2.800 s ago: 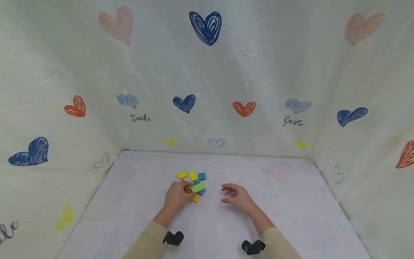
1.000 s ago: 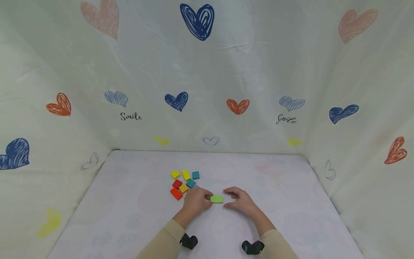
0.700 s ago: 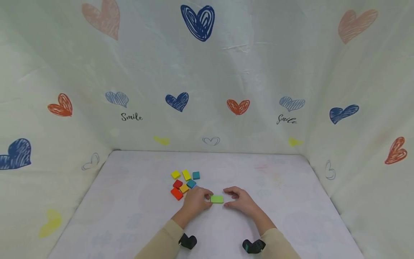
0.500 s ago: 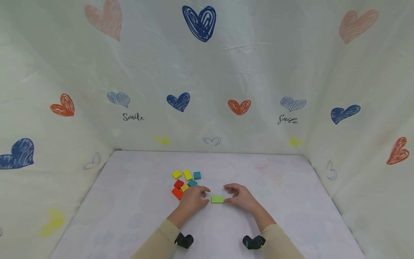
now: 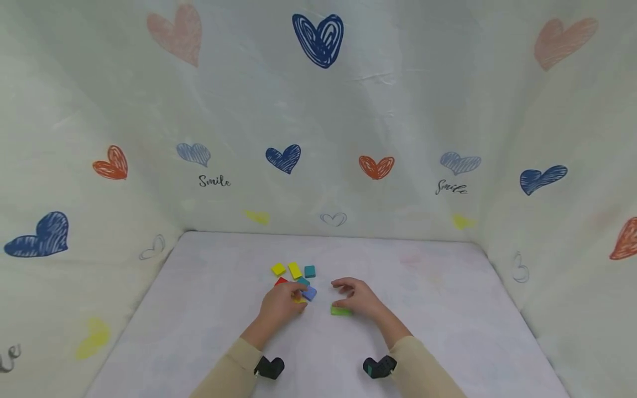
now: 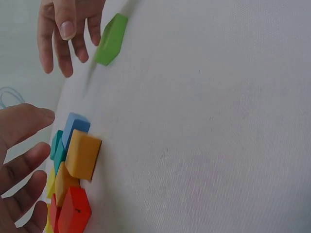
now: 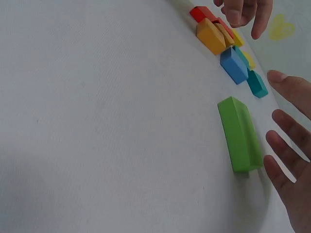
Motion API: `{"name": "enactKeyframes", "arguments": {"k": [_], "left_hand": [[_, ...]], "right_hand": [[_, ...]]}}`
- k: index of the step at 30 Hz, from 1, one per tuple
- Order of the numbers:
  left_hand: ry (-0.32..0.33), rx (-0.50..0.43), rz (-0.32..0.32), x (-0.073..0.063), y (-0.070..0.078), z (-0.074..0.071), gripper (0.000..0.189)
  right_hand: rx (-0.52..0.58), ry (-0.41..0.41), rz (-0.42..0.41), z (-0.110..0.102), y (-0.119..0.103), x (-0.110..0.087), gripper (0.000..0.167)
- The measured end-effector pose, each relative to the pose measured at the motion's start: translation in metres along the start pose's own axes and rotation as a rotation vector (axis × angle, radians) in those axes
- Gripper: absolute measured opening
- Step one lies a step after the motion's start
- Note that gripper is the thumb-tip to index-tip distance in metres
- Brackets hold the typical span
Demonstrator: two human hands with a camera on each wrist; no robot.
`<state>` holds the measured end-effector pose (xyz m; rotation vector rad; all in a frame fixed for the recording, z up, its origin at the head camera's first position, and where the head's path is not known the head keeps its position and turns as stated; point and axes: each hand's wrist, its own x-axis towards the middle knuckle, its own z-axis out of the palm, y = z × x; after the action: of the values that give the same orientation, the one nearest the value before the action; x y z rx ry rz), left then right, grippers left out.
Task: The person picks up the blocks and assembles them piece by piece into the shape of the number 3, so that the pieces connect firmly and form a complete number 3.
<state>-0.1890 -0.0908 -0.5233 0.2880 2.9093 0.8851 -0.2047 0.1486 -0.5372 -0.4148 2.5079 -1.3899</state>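
A green block (image 5: 340,311) lies by itself on the table, a little right of a cluster of coloured blocks. My right hand (image 5: 363,298) hovers just over and behind it, fingers spread; in the right wrist view a fingertip is very near the block, and I cannot tell whether it touches. Over the near side of the cluster is my left hand (image 5: 278,304), with thumb and fingers apart and nothing between them. Closest to it are an orange block (image 6: 83,155), a blue block (image 6: 75,127) and a red block (image 6: 75,211). In the head view this hand hides part of the cluster.
Farther back in the cluster sit two yellow blocks (image 5: 294,270) and a teal block (image 5: 310,271). The white-covered table (image 5: 438,309) meets a pale curtain (image 5: 413,110) printed with hearts at the back and sides.
The left hand carried the green block from the cluster to the right, put it down, let go and moved back left over the cluster. The right hand moved in over the green block.
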Motion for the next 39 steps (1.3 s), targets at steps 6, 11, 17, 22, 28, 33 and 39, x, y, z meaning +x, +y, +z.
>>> {"name": "enactKeyframes", "arguments": {"k": [6,11,17,22,28,33,39], "left_hand": [[0.008,-0.004,-0.023,-0.001,-0.015,-0.007,0.031],[0.037,-0.007,-0.058,-0.004,-0.021,-0.011,0.03],[0.048,0.004,-0.121,-0.009,-0.026,-0.018,0.033],[0.053,-0.015,-0.133,-0.012,-0.03,-0.023,0.035],[0.051,-0.02,-0.139,-0.015,-0.036,-0.025,0.033],[0.046,-0.025,-0.126,-0.016,-0.04,-0.025,0.031],[0.052,-0.035,-0.112,-0.018,-0.043,-0.025,0.032]], "right_hand": [[-0.021,-0.009,0.024,0.012,-0.007,0.014,0.047],[-0.039,-0.017,0.055,0.021,-0.011,0.025,0.046],[-0.062,-0.029,0.046,0.03,-0.015,0.039,0.046],[-0.055,-0.035,0.058,0.036,-0.021,0.048,0.045],[-0.062,-0.046,0.078,0.043,-0.022,0.056,0.043],[-0.065,-0.043,0.067,0.05,-0.023,0.061,0.047],[-0.091,-0.027,0.031,0.057,-0.021,0.069,0.046]]}}
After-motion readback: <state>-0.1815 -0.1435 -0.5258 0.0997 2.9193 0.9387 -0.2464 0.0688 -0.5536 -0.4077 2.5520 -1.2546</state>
